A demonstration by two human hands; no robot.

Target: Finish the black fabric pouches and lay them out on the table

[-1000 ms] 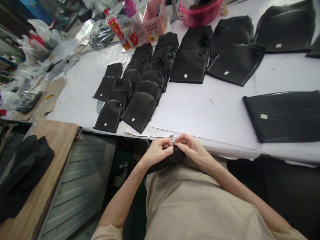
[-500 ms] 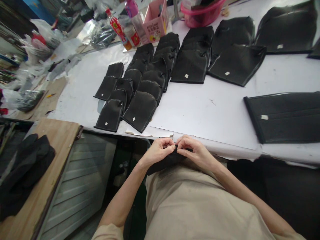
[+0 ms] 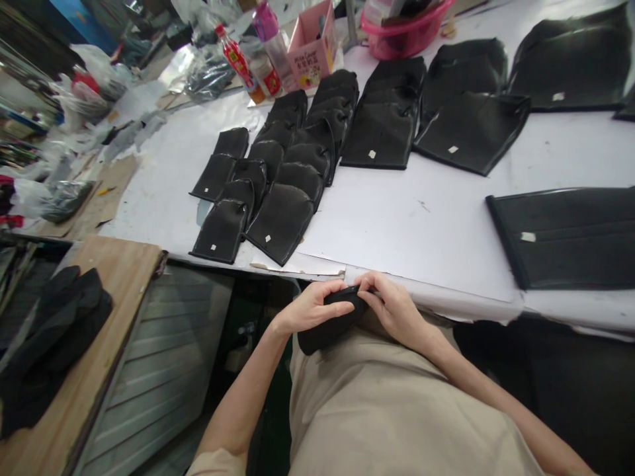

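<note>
A small black fabric piece (image 3: 325,334) is held between my two hands, at the table's front edge and close against my body. My left hand (image 3: 315,307) is closed on its left side, thumb lying across the top and fingers tucked behind. At its upper right edge my right hand (image 3: 391,304) pinches the rim between thumb and fingers. Part of the piece is hidden behind the hands. Beyond them on the table lie overlapping stacks of black pieces (image 3: 282,221) with small white tags. A larger tagged black piece (image 3: 580,244) lies at the right.
White sheeting covers the table (image 3: 397,225). At the back stand a red-capped bottle (image 3: 235,56), a pink box (image 3: 312,53) and a pink basket (image 3: 404,33). To my left, dark cloth (image 3: 54,344) lies on a wooden board (image 3: 119,264). Plastic bags lie far left.
My left hand has opened its pinch and slid a little left, its thumb now across the piece. The black piece has turned so more of it shows. My right hand still pinches the edge.
</note>
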